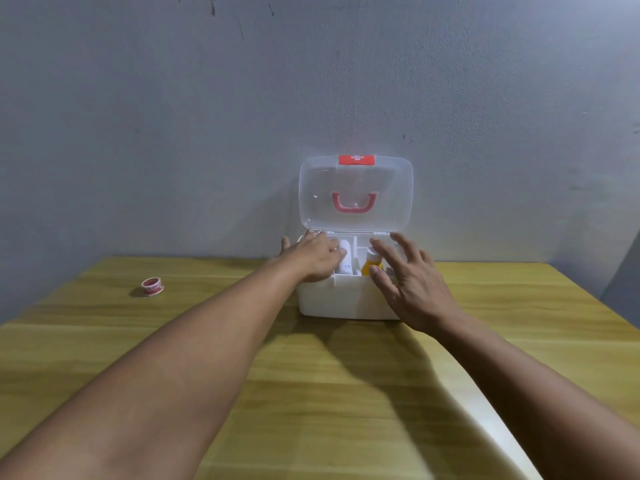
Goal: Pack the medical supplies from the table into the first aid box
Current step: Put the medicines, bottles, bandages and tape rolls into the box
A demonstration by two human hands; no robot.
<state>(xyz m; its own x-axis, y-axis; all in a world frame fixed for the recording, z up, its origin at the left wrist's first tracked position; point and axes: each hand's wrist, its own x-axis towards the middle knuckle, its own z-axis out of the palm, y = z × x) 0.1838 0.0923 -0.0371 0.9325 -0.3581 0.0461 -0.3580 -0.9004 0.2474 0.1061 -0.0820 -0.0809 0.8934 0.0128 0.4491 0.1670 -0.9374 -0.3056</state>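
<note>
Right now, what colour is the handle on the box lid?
The handle is red-pink, set on the clear lid; the head view shows it.

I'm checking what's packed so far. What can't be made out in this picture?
- Head view: the left hand covers the first aid box's left compartment.
- The white bottle label is too blurred to read.
- The tape roll print is too small.
</note>
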